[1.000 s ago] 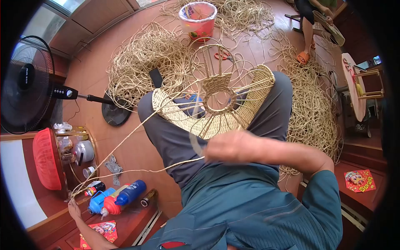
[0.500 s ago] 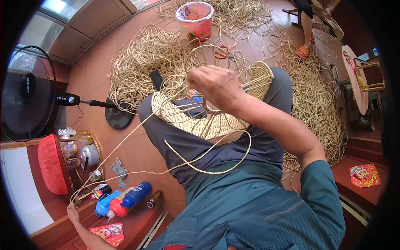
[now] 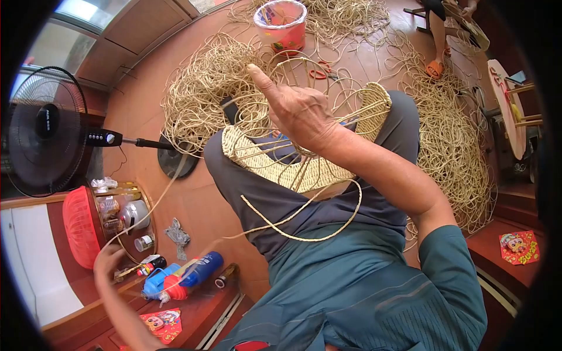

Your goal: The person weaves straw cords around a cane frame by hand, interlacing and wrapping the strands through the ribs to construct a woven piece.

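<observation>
A curved, half-woven piece of straw-coloured cord work point(image 3: 304, 175) rests across my lap, loose cord strands spread over its middle. My right hand point(image 3: 301, 114) is over these strands, index finger stretched out to the upper left. Its other fingers curl under, and whatever they grip is hidden. Out at the lower left, my left hand point(image 3: 109, 261) is smeared by motion. A long cord point(image 3: 159, 202) curves down to it from the upper right; whether the fingers hold it is unclear. A loose cord end point(image 3: 293, 238) loops over my lap.
Heaps of cord point(image 3: 208, 88) cover much of the floor. Beyond stand a red bucket point(image 3: 287, 41) and red-handled scissors point(image 3: 319, 73). A fan point(image 3: 50, 128) is at left, near bottles point(image 3: 202, 266) and a red basket point(image 3: 82, 228). Another person's leg point(image 3: 438, 38) shows at upper right.
My left hand has moved up and slightly right, and the long cord has gone from taut to slack and bowed. My right index finger is now extended. The whole view has shifted slightly.
</observation>
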Motion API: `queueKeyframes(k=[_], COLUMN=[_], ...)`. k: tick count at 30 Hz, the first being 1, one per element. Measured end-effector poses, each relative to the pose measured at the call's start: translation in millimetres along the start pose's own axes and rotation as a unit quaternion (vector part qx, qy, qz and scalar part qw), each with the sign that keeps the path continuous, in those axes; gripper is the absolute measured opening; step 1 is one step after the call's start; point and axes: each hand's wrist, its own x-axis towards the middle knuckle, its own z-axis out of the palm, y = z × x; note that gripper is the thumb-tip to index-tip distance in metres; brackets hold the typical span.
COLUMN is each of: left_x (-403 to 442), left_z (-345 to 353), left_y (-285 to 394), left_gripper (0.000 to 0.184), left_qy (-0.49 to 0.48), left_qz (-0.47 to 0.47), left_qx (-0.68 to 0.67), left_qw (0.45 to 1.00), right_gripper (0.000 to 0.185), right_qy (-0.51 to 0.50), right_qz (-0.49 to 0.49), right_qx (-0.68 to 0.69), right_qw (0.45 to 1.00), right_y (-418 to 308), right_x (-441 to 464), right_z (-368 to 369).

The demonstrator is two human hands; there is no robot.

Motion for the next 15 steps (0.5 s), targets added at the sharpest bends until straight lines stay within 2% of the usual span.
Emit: queueKeyframes(k=[1,3,4,5,7,8,9,11,12,13,15], left_x=[28,50,38,26,1,-7,-14,-25,-30,-34,-42], left_z=[38,118,139,159,174,178,180,185,189,190,184], left_y=[22,97,146,199,274,302,326,369,390,409,444], left_gripper=[0.039,0.033,0.031,0.029,0.027,0.025,0.023,0.02,0.019,0.018,0.014], left_qy=[0.019,-0.047,-0.046,-0.046,0.009,0.045,0.08,0.134,0.153,0.17,0.181], left_qz=[0.126,0.191,0.219,0.246,0.264,0.272,0.278,0.3,0.316,0.331,0.37], left_qx=[0.06,-0.088,-0.1,-0.118,-0.133,-0.181,-0.226,-0.318,-0.366,-0.412,-0.395], left_qw=[0.99,0.977,0.969,0.961,0.955,0.944,0.93,0.889,0.862,0.832,0.821], right_gripper=[0.071,0.084,0.078,0.08,0.085,0.079,0.08,0.082,0.077,0.073,0.065], right_qy=[-0.024,-0.074,-0.071,-0.073,-0.077,-0.117,-0.116,-0.111,-0.113,-0.059,0.045], right_qz=[0.004,0.014,0.008,0.023,0.05,0.055,0.059,0.068,0.083,0.074,0.055], right_qx=[-0.014,-0.049,-0.051,-0.053,-0.055,-0.046,-0.032,-0.005,0.015,0.062,0.156], right_qw=[1.0,0.996,0.996,0.996,0.994,0.991,0.991,0.991,0.99,0.994,0.985], right_y=[-2,-4,-6,-7,-10,-14,-16,-16,-16,-12,-2], right_x=[2,6,7,8,9,14,14,15,13,9,-3], right_z=[-1,-4,-6,-5,0,-11,-13,-14,-16,-10,3])
